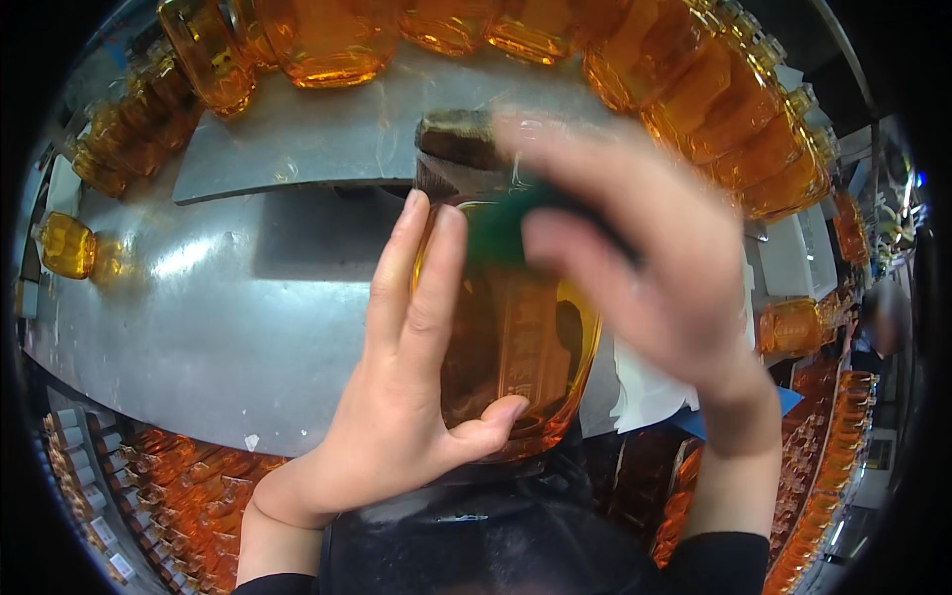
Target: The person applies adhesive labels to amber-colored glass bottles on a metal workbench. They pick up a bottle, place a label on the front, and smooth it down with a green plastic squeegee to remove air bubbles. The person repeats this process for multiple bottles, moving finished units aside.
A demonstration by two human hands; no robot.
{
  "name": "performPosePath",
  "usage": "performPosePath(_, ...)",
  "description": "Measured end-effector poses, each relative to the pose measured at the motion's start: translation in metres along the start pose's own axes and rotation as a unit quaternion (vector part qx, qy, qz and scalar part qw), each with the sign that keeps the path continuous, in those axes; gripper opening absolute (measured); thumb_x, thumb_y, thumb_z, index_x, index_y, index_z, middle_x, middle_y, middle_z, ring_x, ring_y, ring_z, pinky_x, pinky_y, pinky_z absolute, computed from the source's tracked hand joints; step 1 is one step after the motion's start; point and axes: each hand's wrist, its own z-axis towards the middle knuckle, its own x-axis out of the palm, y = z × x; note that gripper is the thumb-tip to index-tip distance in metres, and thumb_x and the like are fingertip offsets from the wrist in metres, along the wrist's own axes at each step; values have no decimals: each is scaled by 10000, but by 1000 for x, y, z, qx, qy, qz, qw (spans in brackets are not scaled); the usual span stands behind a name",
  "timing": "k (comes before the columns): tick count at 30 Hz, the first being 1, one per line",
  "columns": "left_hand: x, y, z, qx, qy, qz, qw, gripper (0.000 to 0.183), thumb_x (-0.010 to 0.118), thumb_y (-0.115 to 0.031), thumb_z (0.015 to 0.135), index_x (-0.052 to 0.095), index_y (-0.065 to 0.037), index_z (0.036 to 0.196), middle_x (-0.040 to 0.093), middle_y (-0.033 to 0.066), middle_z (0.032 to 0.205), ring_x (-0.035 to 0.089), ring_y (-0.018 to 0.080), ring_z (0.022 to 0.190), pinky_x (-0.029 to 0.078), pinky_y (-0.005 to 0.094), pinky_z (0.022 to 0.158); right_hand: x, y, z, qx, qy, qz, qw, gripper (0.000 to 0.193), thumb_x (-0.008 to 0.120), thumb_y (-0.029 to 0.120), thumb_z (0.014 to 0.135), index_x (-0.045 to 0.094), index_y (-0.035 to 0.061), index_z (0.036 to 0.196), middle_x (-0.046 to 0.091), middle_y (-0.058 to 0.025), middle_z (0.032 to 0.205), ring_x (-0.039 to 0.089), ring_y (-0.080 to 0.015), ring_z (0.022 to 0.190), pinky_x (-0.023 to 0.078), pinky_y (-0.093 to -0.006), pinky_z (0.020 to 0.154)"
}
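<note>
Left hand (402, 397) clasped the amber bottle (521, 337) at the near edge of the metal surface (198, 337); right hand (645, 238) gripped a blurred green pad (494, 233)! Bottle looked heavy, rigid, slippery, best held by both flanks.

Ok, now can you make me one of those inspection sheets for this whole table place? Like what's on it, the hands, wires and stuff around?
Surface: shiny metal table, with a raised metal plate toward the far side.
Job's things: amber-filled bottle in front of the person; green item over its upper part, too blurred to name; dark block just beyond.
Clutter: lone amber bottle at far left; white sheet and blue sheet at right.
Left hand: fingers along the bottle's left side, thumb on its front.
Right hand: motion-blurred, at the green item; grip unclear.
Cables: nothing seen.
Surroundings: amber bottles along the far side, more at lower left.
</note>
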Motion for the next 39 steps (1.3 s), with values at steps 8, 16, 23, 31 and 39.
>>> performPosePath(8, -15, 26, -19, -35, -29, -79, 996, 1025, 583, -656, 835, 169, -58, 1558, 166, 184, 1615, 185, 343, 1492, 190, 479, 1189, -19, 52, -82, -113, 122, -42, 985, 156, 757, 108, 778, 716, 167, 917, 716, 14, 961, 670, -143, 867, 514, -301, 758)
performPosePath(16, 5, 7, -16, 66, -142, -21, 987, 844, 475, -576, 952, 293, 26, 1513, 262, 229, 1577, 227, 343, 1480, 186, 442, 1189, -39, 31, -61, -49, 68, -61, 995, 157, 729, 31, 752, 732, 114, 885, 728, -7, 866, 667, -182, 728, 496, -316, 672)
performPosePath(23, -6, -19, -24, -36, -138, -172, 975, 782, 480, -548, 968, 318, -13, 1515, 251, 197, 1588, 221, 315, 1485, 171, 458, 1189, -20, 40, -46, -22, 94, -3, 995, 192, 727, 32, 771, 728, 100, 950, 712, -2, 842, 680, -161, 751, 531, -272, 673)
performPosePath(31, -9, -5, -33, -147, -177, -121, 966, 745, 346, -594, 976, 358, -72, 1506, 299, 147, 1578, 253, 324, 1472, 214, 493, 1192, 16, 59, -74, -202, 30, 45, 978, 228, 712, 49, 766, 709, 71, 993, 705, -51, 898, 680, -169, 766, 529, -274, 636)
performPosePath(39, -4, -16, -19, -117, -162, -155, 968, 603, 370, -374, 1037, 365, 44, 1471, 383, 205, 1512, 309, 289, 1446, 216, 399, 1185, 4, 36, -55, -94, 64, 102, 988, 236, 638, 8, 785, 694, 22, 1013, 672, -81, 848, 668, -214, 731, 533, -288, 627)
